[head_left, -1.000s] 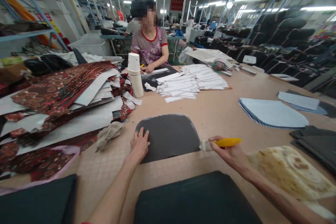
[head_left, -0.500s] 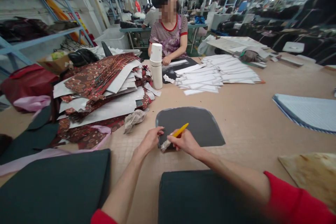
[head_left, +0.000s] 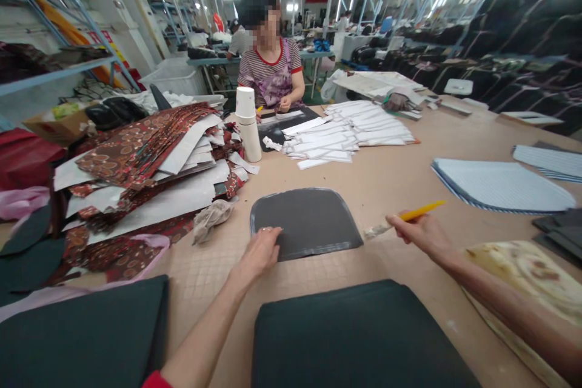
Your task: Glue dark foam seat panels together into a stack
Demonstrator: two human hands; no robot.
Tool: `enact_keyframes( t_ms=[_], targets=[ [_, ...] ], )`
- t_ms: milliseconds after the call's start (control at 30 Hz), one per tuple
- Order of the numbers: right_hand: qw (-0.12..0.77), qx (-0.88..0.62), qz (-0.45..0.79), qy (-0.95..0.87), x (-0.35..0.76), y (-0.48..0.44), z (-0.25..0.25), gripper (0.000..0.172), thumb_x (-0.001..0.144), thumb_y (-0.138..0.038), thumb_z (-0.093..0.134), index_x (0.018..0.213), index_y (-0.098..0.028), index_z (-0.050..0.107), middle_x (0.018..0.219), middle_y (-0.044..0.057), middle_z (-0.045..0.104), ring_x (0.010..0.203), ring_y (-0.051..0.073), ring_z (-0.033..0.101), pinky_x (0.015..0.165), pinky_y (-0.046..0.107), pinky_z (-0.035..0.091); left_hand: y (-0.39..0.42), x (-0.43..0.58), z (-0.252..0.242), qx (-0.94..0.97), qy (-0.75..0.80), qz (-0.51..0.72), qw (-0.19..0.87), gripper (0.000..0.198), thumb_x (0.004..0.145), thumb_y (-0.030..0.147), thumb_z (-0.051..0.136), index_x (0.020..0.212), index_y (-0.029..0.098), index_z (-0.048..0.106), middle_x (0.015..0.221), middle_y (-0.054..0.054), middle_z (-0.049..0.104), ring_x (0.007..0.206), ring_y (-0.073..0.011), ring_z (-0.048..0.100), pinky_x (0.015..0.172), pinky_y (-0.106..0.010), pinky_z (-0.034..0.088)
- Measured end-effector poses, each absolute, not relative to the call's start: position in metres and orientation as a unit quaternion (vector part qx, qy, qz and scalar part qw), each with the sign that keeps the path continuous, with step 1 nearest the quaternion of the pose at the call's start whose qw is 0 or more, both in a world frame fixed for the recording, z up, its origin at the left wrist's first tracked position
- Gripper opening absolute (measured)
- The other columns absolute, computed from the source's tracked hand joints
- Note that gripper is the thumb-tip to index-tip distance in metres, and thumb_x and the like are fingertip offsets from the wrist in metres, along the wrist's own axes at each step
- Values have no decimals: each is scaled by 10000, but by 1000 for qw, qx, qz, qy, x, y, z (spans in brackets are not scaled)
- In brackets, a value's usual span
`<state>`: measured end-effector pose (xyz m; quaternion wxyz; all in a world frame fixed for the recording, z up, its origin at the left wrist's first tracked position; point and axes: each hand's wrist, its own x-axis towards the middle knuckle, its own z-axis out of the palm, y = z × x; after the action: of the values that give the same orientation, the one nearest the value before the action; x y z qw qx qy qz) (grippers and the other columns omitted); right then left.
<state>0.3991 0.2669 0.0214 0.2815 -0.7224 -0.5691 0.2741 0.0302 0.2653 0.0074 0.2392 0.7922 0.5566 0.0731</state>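
A dark grey rounded panel lies flat on the table, with a pale, shiny strip along its edges. My left hand rests on its lower left corner, fingers stretched out and nothing held. Off the panel's right side, my right hand grips a brush with a yellow handle. The brush's whitish, clotted tip points left, close to the panel's right corner. Nearer to me lies a dark green stack of panels.
Patterned brown pieces are heaped at left beside a crumpled rag. Paper cups stand behind the panel, near white strips. A co-worker sits opposite. Striped blue-white pieces lie at right.
My right hand has carried the brush from the panel's lower left edge out past its right side. My left hand stays at the left corner. The view has swung right.
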Motion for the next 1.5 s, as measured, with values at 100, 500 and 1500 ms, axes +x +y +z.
enact_keyframes(
  t_ms=[100,500,1500],
  targets=[
    [348,-679,318,-563,381,264,31,431,706,-576,515,471,-216,485,400,-8,470,398,137,465,435,258,359,262,77,11,822,525,43,215,522,732,283,602,1224,172,471,1201,-138,543,1114,-312,486,944,-491,397],
    [406,-658,365,-518,420,225,56,375,735,-575,568,717,-203,606,550,-6,556,530,151,531,564,273,437,277,91,4,828,512,55,223,155,771,146,479,912,183,531,931,-54,589,892,-185,530,825,-317,407],
    [481,-430,362,-673,383,199,151,299,707,-498,658,855,-238,647,889,38,672,839,267,612,743,353,503,156,70,281,823,493,257,113,145,816,293,446,826,250,584,1010,-28,647,980,-196,580,896,-329,434]
  ],
)
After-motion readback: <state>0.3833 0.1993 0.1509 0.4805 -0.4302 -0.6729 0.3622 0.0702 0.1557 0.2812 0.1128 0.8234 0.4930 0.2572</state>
